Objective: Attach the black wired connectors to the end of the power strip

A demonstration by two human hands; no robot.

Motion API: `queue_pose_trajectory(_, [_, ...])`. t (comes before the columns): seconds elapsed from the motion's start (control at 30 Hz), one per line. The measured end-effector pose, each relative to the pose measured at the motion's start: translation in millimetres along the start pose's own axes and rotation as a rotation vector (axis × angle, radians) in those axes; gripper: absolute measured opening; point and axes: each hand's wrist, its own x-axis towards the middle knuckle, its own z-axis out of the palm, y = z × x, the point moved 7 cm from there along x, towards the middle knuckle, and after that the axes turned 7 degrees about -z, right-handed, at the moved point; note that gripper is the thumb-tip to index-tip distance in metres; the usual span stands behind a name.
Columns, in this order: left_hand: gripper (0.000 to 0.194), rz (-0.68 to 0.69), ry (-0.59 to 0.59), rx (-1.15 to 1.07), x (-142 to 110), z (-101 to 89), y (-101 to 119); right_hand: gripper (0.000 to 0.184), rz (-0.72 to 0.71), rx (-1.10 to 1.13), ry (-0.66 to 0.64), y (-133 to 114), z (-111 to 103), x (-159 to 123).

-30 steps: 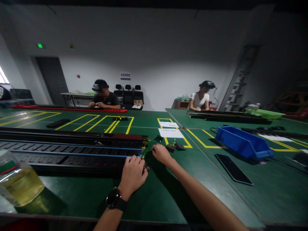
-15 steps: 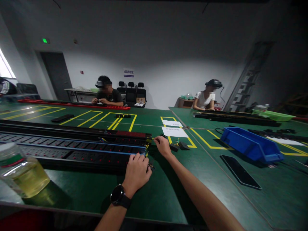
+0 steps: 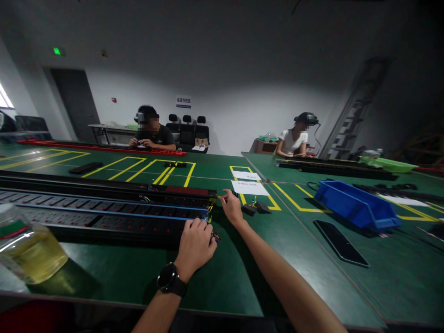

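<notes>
My left hand [image 3: 196,244], with a watch on its wrist, is curled over the near right end of the long black power strips [image 3: 138,217]. A small black part with thin wires [image 3: 216,236] pokes out beside its thumb and fingers; most of it is hidden. Past it, my right hand [image 3: 231,207] has thumb and forefinger at a thin yellow wire [image 3: 218,198] by the far strip's end. More yellow-green wires [image 3: 210,213] come out between the strip ends. Small black blocks [image 3: 255,208] lie just right of my right hand.
A bottle of yellow liquid [image 3: 33,252] stands at the near left. To the right are a blue bin [image 3: 357,208] and a phone [image 3: 340,243]. White paper sheets [image 3: 249,188] lie beyond my right hand. Two people [image 3: 156,134] sit across the green table.
My right hand has moved forward and left from the open table to the wires at the strip ends. My left hand stays at the strip end. The view shifts slightly.
</notes>
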Motion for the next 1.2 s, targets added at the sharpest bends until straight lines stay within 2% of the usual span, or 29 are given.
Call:
queue_pose_trajectory(0.3, [0.012, -0.003, -0.004, -0.002, 0, -0.8, 0, 0.025, 0.033, -0.104, -0.064, -4, -1, 4])
queue_pose_trajectory(0.47, [0.011, -0.003, -0.001, 0.003, 0, -2.2, 0, 0.016, 0.074, -0.229, -0.133, 3, 2, 11])
queue_pose_trajectory(0.77, [0.012, -0.004, -0.001, 0.003, 0, -1.0, 0, 0.015, 0.005, -0.039, -0.179, 17, 4, 15])
queue_pose_trajectory(0.87, [0.011, -0.001, -0.001, 0.006, 1, -2.3, 0, 0.023, 0.027, 0.002, -0.112, 25, -13, 17])
queue_pose_trajectory(1.03, [0.012, 0.016, 0.01, -0.001, 2, -5.7, 1, 0.031, 0.138, -0.173, 0.081, 49, -68, 12])
queue_pose_trajectory(1.13, [0.014, 0.023, 0.012, 0.002, 2, -5.4, 1, 0.032, 0.135, -0.289, 0.103, 60, -96, 3])
queue_pose_trajectory(1.2, [0.014, 0.024, 0.016, 0.002, 2, -4.8, 1, 0.034, 0.109, -0.362, 0.071, 64, -107, -3])
